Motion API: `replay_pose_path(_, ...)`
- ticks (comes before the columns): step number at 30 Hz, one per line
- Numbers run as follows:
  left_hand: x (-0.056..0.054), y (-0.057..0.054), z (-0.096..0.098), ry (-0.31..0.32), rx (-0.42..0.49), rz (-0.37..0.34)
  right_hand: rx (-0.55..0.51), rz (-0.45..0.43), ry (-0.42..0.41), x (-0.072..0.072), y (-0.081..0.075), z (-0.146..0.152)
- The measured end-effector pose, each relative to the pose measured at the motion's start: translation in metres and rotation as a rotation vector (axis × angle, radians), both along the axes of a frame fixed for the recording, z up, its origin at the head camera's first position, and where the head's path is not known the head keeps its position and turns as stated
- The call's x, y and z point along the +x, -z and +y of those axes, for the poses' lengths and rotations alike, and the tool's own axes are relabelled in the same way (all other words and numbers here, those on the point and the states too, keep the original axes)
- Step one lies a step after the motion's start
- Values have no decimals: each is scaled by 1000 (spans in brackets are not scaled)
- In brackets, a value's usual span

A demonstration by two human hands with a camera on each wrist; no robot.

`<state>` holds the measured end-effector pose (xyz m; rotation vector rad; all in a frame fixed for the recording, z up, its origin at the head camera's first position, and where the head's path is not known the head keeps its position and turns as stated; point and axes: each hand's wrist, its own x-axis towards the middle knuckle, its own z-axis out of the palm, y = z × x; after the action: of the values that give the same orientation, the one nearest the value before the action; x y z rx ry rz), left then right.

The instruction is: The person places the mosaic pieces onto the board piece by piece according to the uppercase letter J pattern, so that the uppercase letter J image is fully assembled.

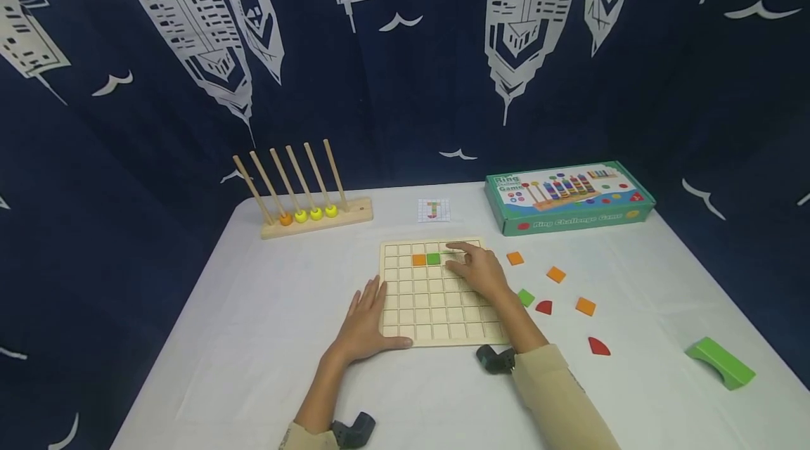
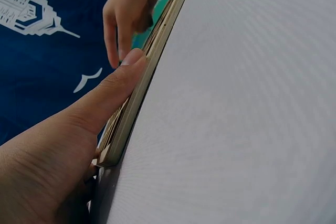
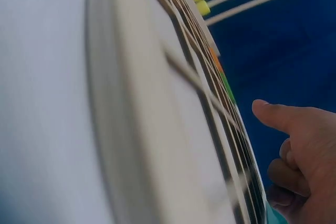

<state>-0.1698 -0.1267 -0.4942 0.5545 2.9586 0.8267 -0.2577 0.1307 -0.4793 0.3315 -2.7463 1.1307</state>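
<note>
A wooden grid board [image 1: 420,295] lies on the white table, with an orange square tile [image 1: 419,260] and a green square tile [image 1: 433,259] side by side in an upper row. My left hand [image 1: 362,327] rests at the board's lower left corner, fingers spread along the left side and thumb on the near edge; that thumb [image 2: 113,87] shows large in the left wrist view. Above the board's upper right part is my right hand [image 1: 481,271], thumb and index finger apart with nothing visible between them. In the right wrist view the right hand's [image 3: 304,156] other fingers are curled.
Right of the board lie loose orange tiles [image 1: 556,274], a green tile [image 1: 526,297] and red quarter-round pieces [image 1: 598,346]. A green arch block [image 1: 721,363] sits farther right. Behind stand a peg rack [image 1: 316,219], a pattern card [image 1: 434,210] and a green game box [image 1: 569,200].
</note>
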Motion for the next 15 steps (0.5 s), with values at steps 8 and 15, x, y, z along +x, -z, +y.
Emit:
replay_pose_path(8, 0, 0, 0, 9, 3, 2, 71, 44, 76, 10, -9, 50)
replay_pose_path(15, -1, 1, -1, 3, 14, 7, 129, 26, 155, 13, -8, 83)
